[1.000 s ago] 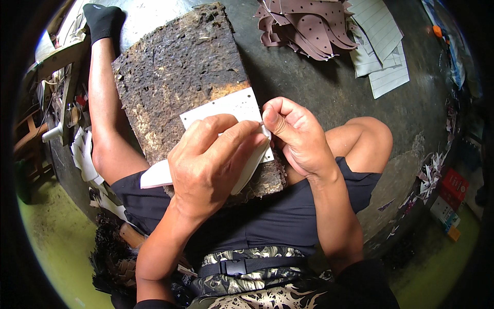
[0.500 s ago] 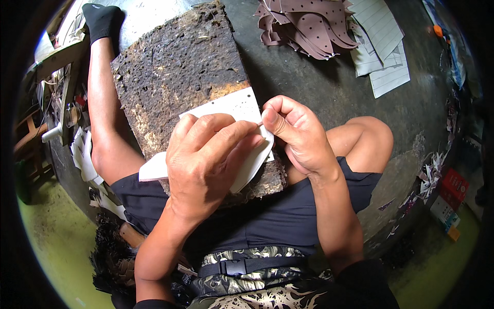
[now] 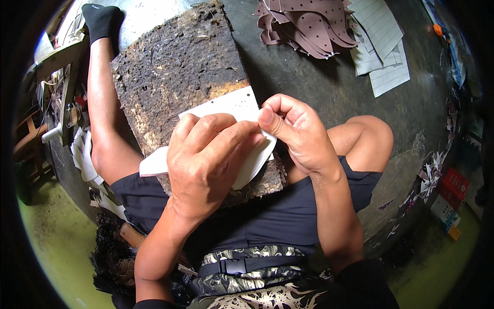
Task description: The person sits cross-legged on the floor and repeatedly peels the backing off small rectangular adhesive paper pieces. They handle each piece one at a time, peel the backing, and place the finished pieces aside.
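Read the middle of the view as the middle of a clock, with 12 far from the person. The left hand [image 3: 198, 149] is at 9 o'clock, bent over a white curved piece [image 3: 250, 170]. Its fingers pinch the piece near its edge, maybe so it won't slip. The right hand [image 3: 301, 136] is between 2 and 3, with its thumb and first finger pressed together at that same edge. The hands nearly touch, tip to tip. I can't be sure if a thin thing sits in the right pinch, because the fingers hide it.

The white piece lies at the hands, with its round edge showing toward 6 and what looks like its other end poking out toward 9. Below it, toward 11, is a flat white sheet [image 3: 231, 105] with small dark dots. Both are on a rough dark board [image 3: 177, 67], which serves as the worktop. It sits between the legs and over the near edge of the lap, likely to keep the work close and give it a firm base. The left leg [image 3: 103, 82] goes out straight past it, and the right knee [image 3: 363, 134] is bent at 3, which seems to make room.

On the floor [image 3: 324, 82], a pile of dotted pinkish-brown strips [image 3: 309, 26] lies at 1, with lined sheets [image 3: 389, 80] at 2, both clear of the arms.
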{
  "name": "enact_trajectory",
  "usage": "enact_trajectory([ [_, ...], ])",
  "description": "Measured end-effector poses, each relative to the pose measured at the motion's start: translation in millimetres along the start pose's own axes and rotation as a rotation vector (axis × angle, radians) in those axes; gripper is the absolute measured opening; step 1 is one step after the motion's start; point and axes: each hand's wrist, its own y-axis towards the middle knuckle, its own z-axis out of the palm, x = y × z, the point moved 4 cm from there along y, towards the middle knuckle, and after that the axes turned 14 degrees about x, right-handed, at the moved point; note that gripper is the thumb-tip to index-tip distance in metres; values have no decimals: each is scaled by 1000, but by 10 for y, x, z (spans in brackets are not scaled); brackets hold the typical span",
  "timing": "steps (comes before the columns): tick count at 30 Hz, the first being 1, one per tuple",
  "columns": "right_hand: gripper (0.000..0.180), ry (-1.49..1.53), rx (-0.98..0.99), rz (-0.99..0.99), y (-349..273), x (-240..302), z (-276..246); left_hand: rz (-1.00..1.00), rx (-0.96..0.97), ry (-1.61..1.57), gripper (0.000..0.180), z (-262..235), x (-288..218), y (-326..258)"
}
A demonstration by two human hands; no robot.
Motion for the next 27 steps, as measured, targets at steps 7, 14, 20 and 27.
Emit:
enact_trajectory([
  [7,28,99,-20,9,-4,-42,-59,-9,23,6,27,-10,4,-9],
  [14,28,25,-69,24,4,-79,-150,-8,44,57,27,-20,4,-27],
  [20,28,-68,-99,36,11,-99,-239,1,39,111,27,-31,-2,-46],
  [27,25,-129,-113,85,11,-116,-326,3,30,137,31,-41,-14,-52],
])
